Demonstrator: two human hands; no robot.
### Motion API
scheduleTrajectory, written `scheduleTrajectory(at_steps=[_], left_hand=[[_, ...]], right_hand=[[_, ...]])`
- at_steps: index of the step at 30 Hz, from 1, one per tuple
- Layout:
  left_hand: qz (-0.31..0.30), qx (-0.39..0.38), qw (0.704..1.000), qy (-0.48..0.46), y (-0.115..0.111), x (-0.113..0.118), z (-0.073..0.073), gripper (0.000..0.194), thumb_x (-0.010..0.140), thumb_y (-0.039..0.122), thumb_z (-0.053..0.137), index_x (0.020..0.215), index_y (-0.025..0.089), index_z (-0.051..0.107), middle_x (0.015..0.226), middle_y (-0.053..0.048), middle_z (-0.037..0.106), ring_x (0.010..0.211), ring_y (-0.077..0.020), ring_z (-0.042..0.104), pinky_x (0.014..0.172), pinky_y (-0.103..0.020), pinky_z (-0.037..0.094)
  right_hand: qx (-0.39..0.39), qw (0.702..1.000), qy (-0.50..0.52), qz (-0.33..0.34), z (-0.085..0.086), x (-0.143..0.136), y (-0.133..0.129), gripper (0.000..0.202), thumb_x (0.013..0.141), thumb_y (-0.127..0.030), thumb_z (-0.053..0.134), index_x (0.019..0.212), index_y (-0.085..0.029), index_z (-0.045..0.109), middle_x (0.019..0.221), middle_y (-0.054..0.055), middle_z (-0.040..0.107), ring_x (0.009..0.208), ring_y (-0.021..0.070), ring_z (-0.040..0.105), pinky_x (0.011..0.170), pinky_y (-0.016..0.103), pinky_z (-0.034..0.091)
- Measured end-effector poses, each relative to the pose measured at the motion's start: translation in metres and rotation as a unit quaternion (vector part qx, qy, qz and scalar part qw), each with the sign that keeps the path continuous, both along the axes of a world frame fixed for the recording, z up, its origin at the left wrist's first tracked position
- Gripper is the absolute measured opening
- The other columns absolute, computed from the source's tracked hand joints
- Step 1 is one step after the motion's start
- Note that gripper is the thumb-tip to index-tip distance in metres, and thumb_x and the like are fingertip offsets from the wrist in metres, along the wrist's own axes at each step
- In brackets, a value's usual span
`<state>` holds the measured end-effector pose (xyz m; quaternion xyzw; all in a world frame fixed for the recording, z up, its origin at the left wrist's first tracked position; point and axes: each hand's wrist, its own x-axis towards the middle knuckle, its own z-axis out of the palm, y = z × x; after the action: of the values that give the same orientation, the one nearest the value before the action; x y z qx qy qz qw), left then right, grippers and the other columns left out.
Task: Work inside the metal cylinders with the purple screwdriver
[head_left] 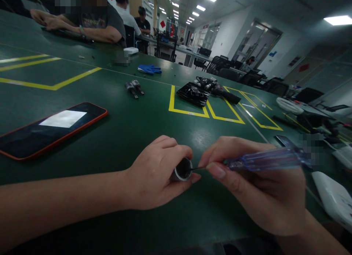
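My left hand (158, 170) is wrapped round a short metal tube (183, 170), whose round open end faces right. A screwdriver (261, 160) with a clear bluish-purple handle lies in my right hand (255, 192), pinched near the front between thumb and fingers. Its thin shaft points left, and the tip reaches into the mouth of the tube. What the tip touches inside is too dark to make out. Most of the tube's body is hidden by my left fingers.
On the green table (132, 126) lie a phone in an orange case (55, 128), two small metal parts (134, 88), a blue glove (149, 69) and a black plastic bag (194, 93) with dark parts. A white object (334, 198) is at right. A person (93, 24) sits opposite.
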<state>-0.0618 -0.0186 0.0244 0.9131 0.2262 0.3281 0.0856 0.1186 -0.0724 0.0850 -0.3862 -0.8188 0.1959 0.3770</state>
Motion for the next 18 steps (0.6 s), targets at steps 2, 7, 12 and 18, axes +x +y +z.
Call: scheduleTrajectory(at_steps=[2,7,12,18], left_hand=[[0.003,-0.003,1.000,0.002,0.0003,0.0001,0.0004,0.021,0.080,0.035,0.054,0.086,0.016,0.048,0.069,-0.001,0.055,0.062,-0.0157,0.049,0.060,-0.030,0.038],[0.006,-0.002,1.000,0.009,0.0009,0.0007,0.0014,0.021,0.080,0.036,0.054,0.084,0.016,0.049,0.068,-0.001,0.055,0.062,-0.0150,0.049,0.060,-0.029,0.038],[-0.001,0.002,1.000,0.009,0.0013,0.0005,0.0009,0.020,0.080,0.036,0.053,0.083,0.016,0.050,0.067,-0.001,0.055,0.062,-0.0149,0.049,0.060,-0.030,0.038],[-0.012,0.012,1.000,0.000,0.0003,-0.0005,-0.0003,0.016,0.080,0.031,0.053,0.084,0.016,0.049,0.068,-0.001,0.056,0.062,-0.0145,0.050,0.061,-0.030,0.038]], right_hand=[[0.007,1.000,0.009,-0.012,0.0009,0.0027,-0.0012,0.005,0.080,-0.012,0.057,0.081,-0.016,0.058,0.078,0.001,0.065,0.070,0.0109,0.060,0.059,0.024,0.046],[0.001,1.000,0.002,-0.014,0.0004,0.0036,-0.0017,0.005,0.080,-0.013,0.057,0.082,-0.017,0.059,0.078,0.002,0.065,0.068,0.0113,0.060,0.058,0.025,0.046],[-0.008,1.000,0.000,-0.007,-0.0018,-0.0001,-0.0001,0.005,0.080,-0.013,0.056,0.081,-0.015,0.060,0.075,0.002,0.065,0.064,0.0113,0.057,0.057,0.027,0.045],[-0.009,1.000,-0.002,0.009,-0.0034,-0.0009,0.0009,0.004,0.079,-0.011,0.056,0.081,-0.014,0.059,0.072,0.002,0.063,0.063,0.0109,0.057,0.057,0.026,0.045]])
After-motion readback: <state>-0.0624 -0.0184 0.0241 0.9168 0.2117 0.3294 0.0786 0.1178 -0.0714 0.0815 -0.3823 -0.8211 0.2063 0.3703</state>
